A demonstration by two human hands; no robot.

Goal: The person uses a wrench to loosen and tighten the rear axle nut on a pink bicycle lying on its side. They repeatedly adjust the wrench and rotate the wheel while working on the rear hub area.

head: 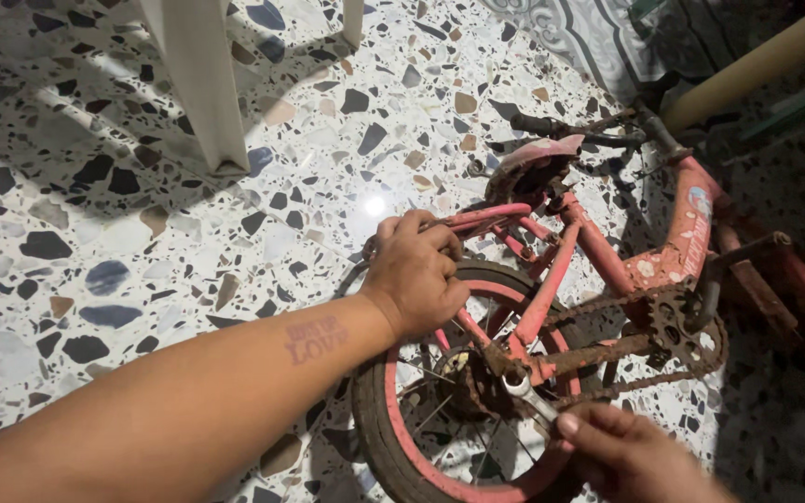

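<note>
Landmark: the rear wheel [440, 410] of the pink bike [598, 270], which lies on its side on the terrazzo floor [95, 233].

Left of the wheel, the floor is open up to the lower frame edge. Up and left of the wheel, a white chair leg [199, 84] stands on the floor; a second leg [353, 20] shows farther back, at the top edge.

The left hand [414, 272] rests over the upper rim of the wheel, fingers curled shut around a pink frame rail [482, 217]. The forearm crosses the floor from the lower left corner.

At the wheel's hub, a silver wrench [525, 391] sits on the axle nut. The right hand [631, 456], just right of and below the hub, pinches the wrench handle between closed fingers; its lower part is cut by the frame edge.

Right of the wheel, the rusty chain [607, 349] and sprocket [673, 321] crowd the hub. Above the wheel lies the saddle [538, 154]. Up and right, a dark handlebar grip [535, 123] lies beside a yellowish pole [757, 61].
</note>
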